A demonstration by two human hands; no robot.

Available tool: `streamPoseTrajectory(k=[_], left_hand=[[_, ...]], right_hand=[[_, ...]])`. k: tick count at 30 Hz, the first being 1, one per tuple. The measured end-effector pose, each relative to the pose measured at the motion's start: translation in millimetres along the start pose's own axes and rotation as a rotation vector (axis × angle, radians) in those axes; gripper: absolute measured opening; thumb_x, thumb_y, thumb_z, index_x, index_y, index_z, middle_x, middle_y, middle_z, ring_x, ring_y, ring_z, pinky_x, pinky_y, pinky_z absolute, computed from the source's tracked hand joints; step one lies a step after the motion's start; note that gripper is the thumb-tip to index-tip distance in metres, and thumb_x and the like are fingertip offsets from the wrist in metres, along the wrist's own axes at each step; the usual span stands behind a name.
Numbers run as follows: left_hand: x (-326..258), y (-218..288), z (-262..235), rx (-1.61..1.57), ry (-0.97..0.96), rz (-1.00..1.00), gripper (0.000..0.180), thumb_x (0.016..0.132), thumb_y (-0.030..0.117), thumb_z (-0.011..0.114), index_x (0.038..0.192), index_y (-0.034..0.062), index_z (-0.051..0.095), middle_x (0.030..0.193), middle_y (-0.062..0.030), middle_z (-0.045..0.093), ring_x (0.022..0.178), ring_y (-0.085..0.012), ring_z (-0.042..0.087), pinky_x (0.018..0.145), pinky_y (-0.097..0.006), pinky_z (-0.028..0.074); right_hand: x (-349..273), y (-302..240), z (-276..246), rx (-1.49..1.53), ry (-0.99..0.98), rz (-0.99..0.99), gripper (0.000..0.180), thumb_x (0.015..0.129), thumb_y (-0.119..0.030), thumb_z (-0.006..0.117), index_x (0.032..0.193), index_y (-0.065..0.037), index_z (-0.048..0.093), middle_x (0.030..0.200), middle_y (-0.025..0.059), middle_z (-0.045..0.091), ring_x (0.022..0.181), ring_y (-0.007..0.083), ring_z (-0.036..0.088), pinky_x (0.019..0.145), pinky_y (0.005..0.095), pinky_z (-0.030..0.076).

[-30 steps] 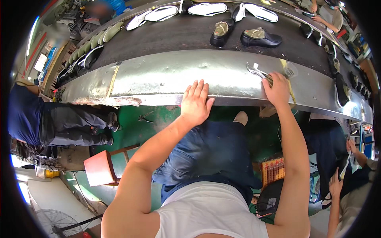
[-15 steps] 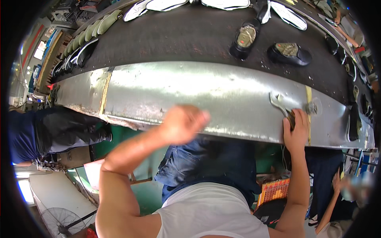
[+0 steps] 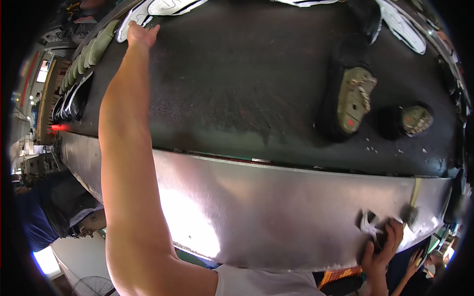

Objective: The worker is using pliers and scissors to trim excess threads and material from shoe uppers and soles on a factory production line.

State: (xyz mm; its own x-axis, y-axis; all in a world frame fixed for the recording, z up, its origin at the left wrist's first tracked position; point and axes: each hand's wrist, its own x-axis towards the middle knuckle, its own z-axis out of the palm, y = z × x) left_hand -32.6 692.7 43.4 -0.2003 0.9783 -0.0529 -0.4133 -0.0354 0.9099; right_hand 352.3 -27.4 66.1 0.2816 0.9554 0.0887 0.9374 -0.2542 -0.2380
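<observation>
My left hand (image 3: 140, 35) reaches far across the dark belt to a white shoe piece (image 3: 129, 27) at the far left. Its fingers lie at that piece, with the thumb spread away; no firm grip shows. At the near right, my right hand (image 3: 382, 249) rests on the bare metal ledge (image 3: 276, 212), its fingers curled over a pair of metal pincers (image 3: 370, 226). The curved jaws show, while the handles are mostly hidden under the hand.
Beyond the ledge is the wide dark belt (image 3: 222, 84). On its right side lie a dark shoe with an olive inside (image 3: 353, 96) and a second one (image 3: 416, 120). Olive shoe pieces (image 3: 101, 44) line the left; another person's dark-blue sleeve (image 3: 42, 217) is at left.
My left hand has swung from above the near ledge out to the far left white shoe piece. The view has shifted forward over the belt. My right hand stays on the pincers.
</observation>
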Motion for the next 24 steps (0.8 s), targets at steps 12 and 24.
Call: streamPoseTrajectory(k=[12, 24], left_hand=[[81, -19, 1, -0.157, 0.004, -0.180, 0.099, 0.089, 0.073, 0.047, 0.157, 0.0121, 0.008, 0.155, -0.0166, 0.021, 0.144, -0.0373, 0.024, 0.116, -0.059, 0.024], [-40, 10, 9, 0.470, -0.681, -0.368, 0.059, 0.092, 0.044, 0.068, 0.134, 0.0049, 0.058, 0.132, -0.0065, 0.064, 0.124, -0.0202, 0.056, 0.110, -0.041, 0.037]], right_hand=[[-3, 4, 1, -0.041, -0.086, 0.029, 0.055, 0.093, -0.030, 0.052, 0.131, 0.010, 0.044, 0.137, 0.0309, 0.043, 0.129, 0.0469, 0.042, 0.108, 0.0549, 0.032], [25, -28, 6, -0.014, 0.049, -0.024, 0.050, 0.085, -0.026, 0.062, 0.122, 0.006, 0.052, 0.126, 0.0260, 0.052, 0.120, 0.0478, 0.047, 0.105, 0.0546, 0.034]])
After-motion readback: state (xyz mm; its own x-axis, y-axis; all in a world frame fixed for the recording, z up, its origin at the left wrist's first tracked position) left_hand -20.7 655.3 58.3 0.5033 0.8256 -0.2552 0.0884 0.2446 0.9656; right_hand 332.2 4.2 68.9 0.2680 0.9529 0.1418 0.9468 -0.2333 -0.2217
